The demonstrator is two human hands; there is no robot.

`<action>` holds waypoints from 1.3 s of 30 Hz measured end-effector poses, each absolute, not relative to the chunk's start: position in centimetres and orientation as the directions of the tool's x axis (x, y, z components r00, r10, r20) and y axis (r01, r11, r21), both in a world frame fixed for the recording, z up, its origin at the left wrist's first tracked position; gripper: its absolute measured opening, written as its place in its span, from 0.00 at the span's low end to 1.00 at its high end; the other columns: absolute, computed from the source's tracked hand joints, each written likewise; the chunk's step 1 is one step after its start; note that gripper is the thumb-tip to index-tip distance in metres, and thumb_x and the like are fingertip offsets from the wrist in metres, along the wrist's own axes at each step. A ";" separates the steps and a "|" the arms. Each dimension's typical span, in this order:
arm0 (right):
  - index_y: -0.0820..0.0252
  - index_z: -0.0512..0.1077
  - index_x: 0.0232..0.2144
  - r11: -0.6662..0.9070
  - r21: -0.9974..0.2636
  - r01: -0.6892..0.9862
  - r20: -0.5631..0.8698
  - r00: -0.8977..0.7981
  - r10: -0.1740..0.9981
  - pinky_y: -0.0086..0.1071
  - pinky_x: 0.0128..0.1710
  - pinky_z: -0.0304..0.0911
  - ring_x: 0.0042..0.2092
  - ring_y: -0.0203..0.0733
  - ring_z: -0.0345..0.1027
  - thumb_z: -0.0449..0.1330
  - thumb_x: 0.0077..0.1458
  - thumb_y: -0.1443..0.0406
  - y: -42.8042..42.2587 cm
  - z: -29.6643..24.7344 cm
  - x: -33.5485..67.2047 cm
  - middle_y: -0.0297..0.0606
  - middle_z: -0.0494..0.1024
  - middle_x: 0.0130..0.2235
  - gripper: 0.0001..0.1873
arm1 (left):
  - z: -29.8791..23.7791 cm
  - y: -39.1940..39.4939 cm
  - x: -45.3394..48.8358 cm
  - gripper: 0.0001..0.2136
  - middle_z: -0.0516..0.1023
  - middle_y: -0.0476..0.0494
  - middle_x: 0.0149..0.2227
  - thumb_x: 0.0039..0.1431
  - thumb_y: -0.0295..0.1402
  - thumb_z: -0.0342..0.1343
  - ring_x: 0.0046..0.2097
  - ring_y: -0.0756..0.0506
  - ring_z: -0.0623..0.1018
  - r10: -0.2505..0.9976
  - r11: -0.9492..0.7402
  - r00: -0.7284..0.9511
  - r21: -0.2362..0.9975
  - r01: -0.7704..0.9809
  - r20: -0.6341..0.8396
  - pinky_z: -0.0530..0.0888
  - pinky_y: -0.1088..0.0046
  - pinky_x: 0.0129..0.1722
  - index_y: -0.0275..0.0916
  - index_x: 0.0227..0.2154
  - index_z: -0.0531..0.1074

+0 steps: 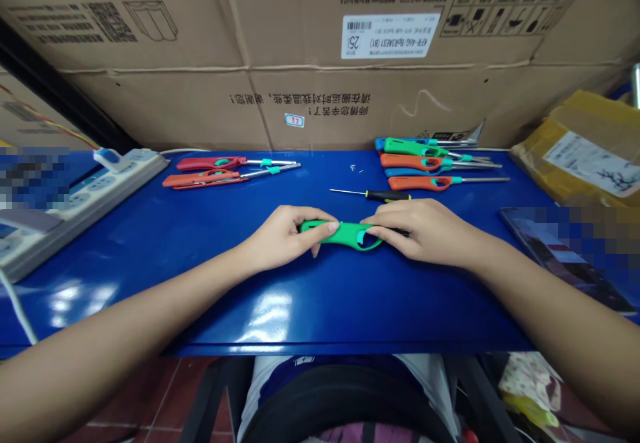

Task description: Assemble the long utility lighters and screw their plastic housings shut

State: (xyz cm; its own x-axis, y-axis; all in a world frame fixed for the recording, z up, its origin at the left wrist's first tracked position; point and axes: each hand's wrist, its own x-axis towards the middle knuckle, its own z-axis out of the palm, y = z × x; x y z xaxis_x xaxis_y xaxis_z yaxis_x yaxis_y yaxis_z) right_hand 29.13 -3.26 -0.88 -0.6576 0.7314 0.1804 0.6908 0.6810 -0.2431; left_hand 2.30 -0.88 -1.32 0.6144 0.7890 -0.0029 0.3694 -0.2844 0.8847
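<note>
Counter [330,303] stretches open from front edge [350,348] to the green lighter [345,234] your left hand [283,238] and right hand [425,230] grip; a screwdriver [386,196] lies just beyond.

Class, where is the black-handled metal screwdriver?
In the head view, the screwdriver lies right of centre on the blue table, just beyond the right hand.

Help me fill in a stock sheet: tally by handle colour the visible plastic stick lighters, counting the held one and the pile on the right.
Green: 2, held green plastic lighter and green pile lighter
Blue: 2, rear blue lighter and lower blue lighter
Orange: 2, upper orange lighter and lower orange lighter
Total: 6 visible; any hidden can't be counted.
</note>
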 end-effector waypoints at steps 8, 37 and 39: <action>0.60 0.69 0.62 0.736 -0.288 0.612 0.253 -0.693 0.675 0.42 0.49 0.72 0.51 0.49 0.77 0.53 0.70 0.58 -4.3 -1.5 27.3 0.44 0.81 0.52 0.23 | -1.2 -0.8 2.7 0.18 0.81 0.41 0.28 0.67 0.43 0.53 0.19 0.52 0.71 0.760 0.170 0.619 0.980 0.107 -0.199 0.70 0.77 0.19 0.32 0.43 0.79; 0.58 0.80 0.45 0.691 -0.163 0.704 0.285 -0.637 0.716 0.37 0.41 0.68 0.41 0.46 0.77 0.63 0.62 0.55 -2.6 -0.2 30.7 0.41 0.84 0.41 0.16 | -1.1 1.1 -0.4 0.10 0.82 0.42 0.40 0.67 0.35 0.56 0.31 0.50 0.80 0.611 -0.724 0.698 0.619 0.303 0.374 0.75 0.77 0.29 0.34 0.42 0.79; 0.58 0.79 0.44 0.663 -0.144 0.734 0.235 -0.626 0.744 0.38 0.42 0.67 0.41 0.47 0.77 0.63 0.61 0.54 -2.5 0.2 31.0 0.41 0.83 0.41 0.16 | -1.2 1.2 -0.4 0.11 0.81 0.42 0.40 0.68 0.36 0.55 0.28 0.52 0.78 0.634 -0.688 0.689 0.664 0.294 0.351 0.75 0.78 0.27 0.34 0.42 0.78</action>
